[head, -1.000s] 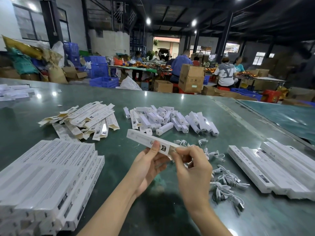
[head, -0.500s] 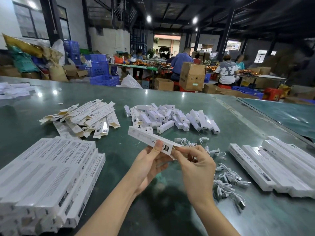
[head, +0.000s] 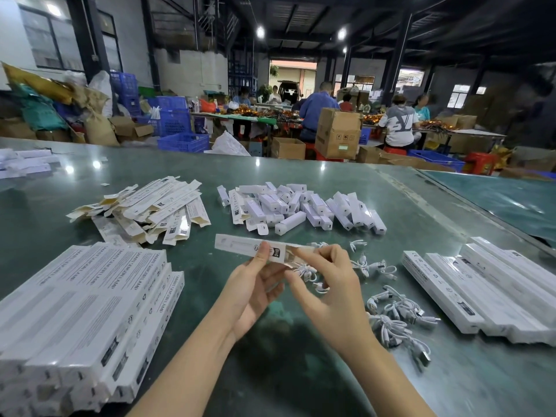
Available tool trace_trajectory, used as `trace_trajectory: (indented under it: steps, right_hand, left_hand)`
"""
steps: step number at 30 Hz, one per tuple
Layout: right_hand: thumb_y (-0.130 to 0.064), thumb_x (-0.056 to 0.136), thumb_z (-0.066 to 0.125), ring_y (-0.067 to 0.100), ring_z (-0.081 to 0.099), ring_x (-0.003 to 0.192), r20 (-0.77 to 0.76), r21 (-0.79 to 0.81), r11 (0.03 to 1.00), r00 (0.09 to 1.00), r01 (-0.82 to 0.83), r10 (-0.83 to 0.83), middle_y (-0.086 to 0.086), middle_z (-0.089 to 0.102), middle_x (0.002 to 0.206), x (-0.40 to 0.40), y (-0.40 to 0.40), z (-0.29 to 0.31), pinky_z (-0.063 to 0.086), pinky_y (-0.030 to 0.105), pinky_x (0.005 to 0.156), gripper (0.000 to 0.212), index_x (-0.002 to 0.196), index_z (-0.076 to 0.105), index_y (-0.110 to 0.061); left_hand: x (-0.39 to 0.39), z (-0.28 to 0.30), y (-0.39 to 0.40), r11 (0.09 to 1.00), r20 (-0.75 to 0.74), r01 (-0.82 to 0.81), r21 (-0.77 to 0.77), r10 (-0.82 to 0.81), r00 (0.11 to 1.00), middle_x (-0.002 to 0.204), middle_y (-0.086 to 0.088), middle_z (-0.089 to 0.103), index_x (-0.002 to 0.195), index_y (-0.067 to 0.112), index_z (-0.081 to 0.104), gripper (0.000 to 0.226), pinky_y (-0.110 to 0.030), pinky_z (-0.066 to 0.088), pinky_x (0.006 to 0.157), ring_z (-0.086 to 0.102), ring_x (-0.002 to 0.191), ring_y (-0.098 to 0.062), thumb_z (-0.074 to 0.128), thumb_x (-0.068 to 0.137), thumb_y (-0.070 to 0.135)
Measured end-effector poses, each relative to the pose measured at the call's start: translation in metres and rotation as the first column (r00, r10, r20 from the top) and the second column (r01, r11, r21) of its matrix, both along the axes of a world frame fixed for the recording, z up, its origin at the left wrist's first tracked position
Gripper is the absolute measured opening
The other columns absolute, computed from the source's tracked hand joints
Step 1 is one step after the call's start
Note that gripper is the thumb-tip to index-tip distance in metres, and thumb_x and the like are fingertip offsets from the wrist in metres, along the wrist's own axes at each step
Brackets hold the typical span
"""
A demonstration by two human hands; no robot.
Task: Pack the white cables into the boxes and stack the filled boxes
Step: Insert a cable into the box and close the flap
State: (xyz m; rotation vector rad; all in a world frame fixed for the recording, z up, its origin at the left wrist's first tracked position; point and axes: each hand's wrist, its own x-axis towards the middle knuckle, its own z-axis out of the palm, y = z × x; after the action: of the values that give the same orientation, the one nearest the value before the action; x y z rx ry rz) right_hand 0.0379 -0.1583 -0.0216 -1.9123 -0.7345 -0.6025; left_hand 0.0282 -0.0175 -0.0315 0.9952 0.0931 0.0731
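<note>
- The left hand [head: 252, 291] is pinching one long box [head: 249, 245] under its thumb, holding it level above the table [head: 301, 380], between the two hands.
- The right hand [head: 334, 299] is working at the box's open right end, fingertips curled on the flap; a white cable [head: 307, 270] is showing just below that end, so the step in hand looks like feeding it in.
- Next, I judge, the cable is needing to be pushed fully inside and the flap tucked shut.
- The stack [head: 81, 314] of filled boxes is lying near left, its print too blurred to read for sure.
- Loose cables [head: 397, 320] are lying right of the hands; more boxes [head: 481, 287] beyond them are showing a CE mark.
- Farther off, flat cartons [head: 144, 209] and small white blocks [head: 301, 207] are lying in heaps.
</note>
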Motion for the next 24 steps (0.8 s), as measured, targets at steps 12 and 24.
trace_trajectory:
  steps: [12, 24]
  right_hand:
    - [-0.004, 0.079, 0.076, 0.008, 0.051, 0.068, 0.129, 0.117, 0.992, 0.99, 0.044, -0.059, -0.009, 0.052, 0.074, 0.0097, -0.002, -0.0028, 0.035, 0.01, 0.066, 0.017, 0.087, 0.069, -0.018]
    - [-0.003, 0.076, 0.079, 0.011, 0.053, 0.067, -0.11, 0.315, 0.947, 0.988, -0.065, 0.105, -0.005, 0.052, 0.079, 0.0094, -0.003, -0.0017, 0.044, 0.022, 0.061, 0.018, 0.077, 0.074, -0.021]
  left_hand:
    - [0.0006, -0.0009, -0.0003, 0.999, -0.022, 0.03, 0.032, -0.03, 0.999, 0.092, -0.011, 0.074, 0.099, 0.01, 0.066, 0.04, -0.027, 0.046, 0.067, 0.069, 0.076, -0.016, 0.059, 0.079, 0.044]
    - [-0.0017, -0.0007, -0.0039, 0.997, -0.011, -0.017, 0.069, 0.018, 1.0, 0.102, -0.016, 0.072, 0.113, 0.005, 0.06, 0.047, -0.025, 0.047, 0.065, 0.068, 0.079, -0.019, 0.059, 0.081, 0.039]
